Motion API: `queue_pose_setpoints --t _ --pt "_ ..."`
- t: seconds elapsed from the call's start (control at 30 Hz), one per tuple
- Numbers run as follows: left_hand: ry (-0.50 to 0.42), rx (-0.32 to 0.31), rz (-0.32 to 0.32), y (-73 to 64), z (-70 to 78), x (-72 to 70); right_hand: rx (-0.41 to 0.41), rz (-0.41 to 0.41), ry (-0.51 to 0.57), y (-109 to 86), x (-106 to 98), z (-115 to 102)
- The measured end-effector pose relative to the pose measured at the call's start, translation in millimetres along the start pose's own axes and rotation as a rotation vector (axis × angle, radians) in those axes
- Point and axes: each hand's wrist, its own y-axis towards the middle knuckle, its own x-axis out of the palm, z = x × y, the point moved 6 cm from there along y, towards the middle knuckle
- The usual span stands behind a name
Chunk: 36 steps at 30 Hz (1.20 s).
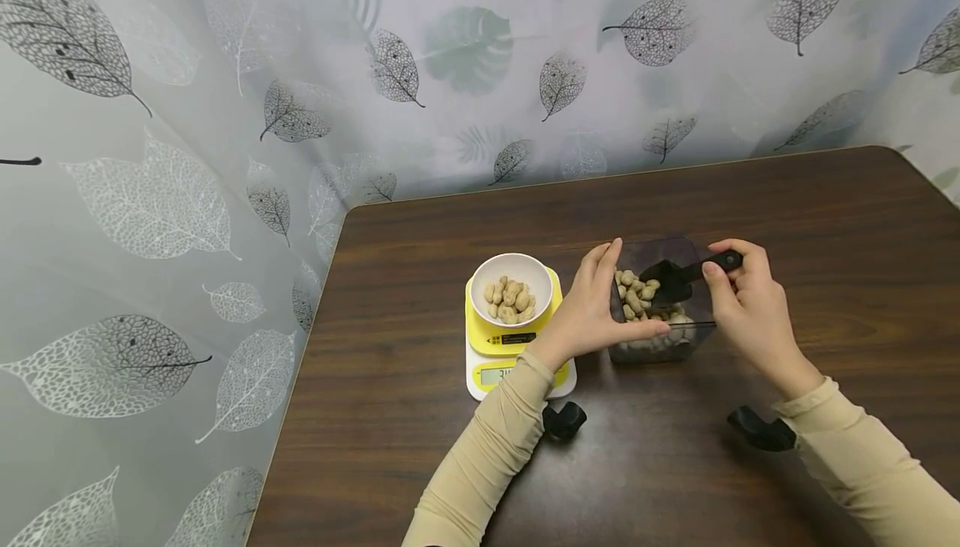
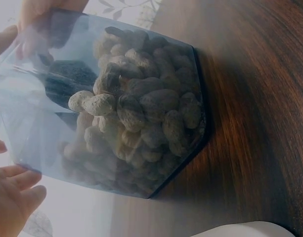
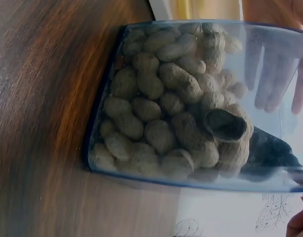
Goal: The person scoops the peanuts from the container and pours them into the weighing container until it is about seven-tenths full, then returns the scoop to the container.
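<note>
A see-through dark-tinted container (image 2: 156,37) holds peanuts in shells (image 3: 161,133). My left hand (image 1: 581,313) rests against its left and near sides at the rim, fingers and thumb stretched out straight. My right hand (image 1: 757,313) grips the handle of a black scoop (image 1: 675,280). The scoop's blade is down inside the container, against the peanuts. To the left, a white bowl (image 1: 483,272) with several peanuts stands on a yellow and white kitchen scale (image 1: 480,338). My left hand and sleeve partly cover the scale's display (image 1: 493,375).
All of this stands on a dark wood-grain table (image 1: 397,322). Behind and to its left hangs a leaf-patterned curtain (image 1: 465,113). Black wrist-worn pieces (image 1: 761,429) stick out beside both sleeves.
</note>
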Motion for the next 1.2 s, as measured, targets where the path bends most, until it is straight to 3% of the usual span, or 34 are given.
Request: queue_pose_setpoints --t 0.23,0.47,0.73,1.0,1.2 --pt "0.009 0.012 0.003 1.1 -2.1 0.7 0.009 0.003 0.031 0.9 -3 3" --pt "0.015 0.001 0.002 0.7 -0.8 0.2 0.086 -0.011 0.08 1.8 -4 7" --pt "0.016 -0.006 -0.001 0.0 -0.4 -0.2 0.089 -0.043 0.082 3.1 0 9" --pt "0.01 0.007 0.001 1.0 -1.0 0.5 0.186 -0.092 0.112 3.8 6 21" --pt "0.004 0.004 -0.001 0.6 -1.6 0.6 0.202 -0.092 0.178 3.7 8 23"
